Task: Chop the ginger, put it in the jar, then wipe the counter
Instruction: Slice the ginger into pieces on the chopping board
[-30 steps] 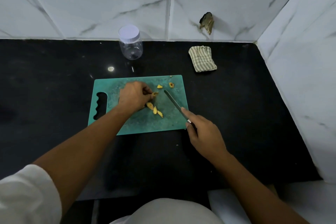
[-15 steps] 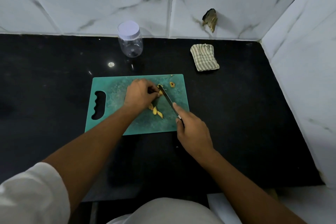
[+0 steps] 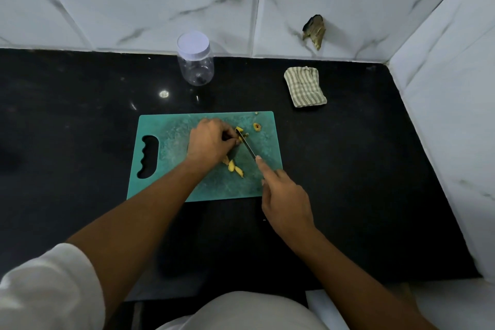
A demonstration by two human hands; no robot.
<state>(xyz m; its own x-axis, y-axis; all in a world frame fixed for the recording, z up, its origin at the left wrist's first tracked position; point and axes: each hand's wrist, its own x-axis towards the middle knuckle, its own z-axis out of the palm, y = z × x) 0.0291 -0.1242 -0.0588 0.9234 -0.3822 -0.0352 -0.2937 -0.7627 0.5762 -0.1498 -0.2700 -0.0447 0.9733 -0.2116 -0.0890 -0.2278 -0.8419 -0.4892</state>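
- Found the ginger piece point(image 3: 239, 130) on the far right part of the green cutting board point(image 3: 166, 126), just at the fingertips of the left hand point(image 3: 210, 142).
- Saw the left hand with fingers curled down, pinching that piece against the board; could not tell how much of it was hidden under the fingers.
- Saw the right hand point(image 3: 285, 195) wrapped round the handle of the knife point(image 3: 246, 144), with the forefinger stretched along the back of the blade.
- Noted the blade running from near right to far left, with its tip at the ginger piece, close beside the left fingertips; judged that the coming cut depended on this narrow place between edge and fingers.
- Judged the left hand the nearer one to the piece; could not tell the long axis of the piece, being too small.
- Noted a few cut pieces point(image 3: 233, 166) on the board beside the left wrist, and one stray piece point(image 3: 257, 126) toward the far right corner.
- Found the jar point(image 3: 197, 69) upright on the black surface point(image 3: 80, 115) beyond the board, with the white lid point(image 3: 192, 43) on and no ginger seen through the clear wall.
- Noted the folded striped cloth point(image 3: 305, 87) far right of the board, apart from it.
- Judged the chopping unfinished, and the filling and wiping not yet begun.
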